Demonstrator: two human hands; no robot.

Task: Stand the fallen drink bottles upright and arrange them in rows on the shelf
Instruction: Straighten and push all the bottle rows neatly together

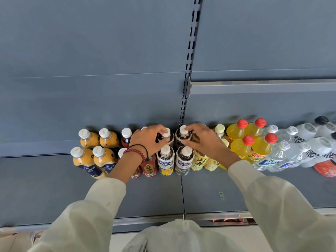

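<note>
Two rows of upright drink bottles stand on the grey shelf (209,188). My left hand (148,140), with bead bracelets on its wrist, grips a dark tea bottle with a white cap (166,135) in the back row. My right hand (201,140) grips the neighbouring dark tea bottle (183,134), thumb and fingers curled around its shoulder. In front of them stand two matching tea bottles (165,160) (184,159). Both held bottles are upright and side by side at the shelf's upright post.
Orange juice bottles (94,153) stand at the left, red-labelled ones (150,167) under my left wrist. To the right are yellow tea bottles (199,160), yellow soda with red caps (254,140) and clear water bottles (291,148). A red package (327,170) lies at far right.
</note>
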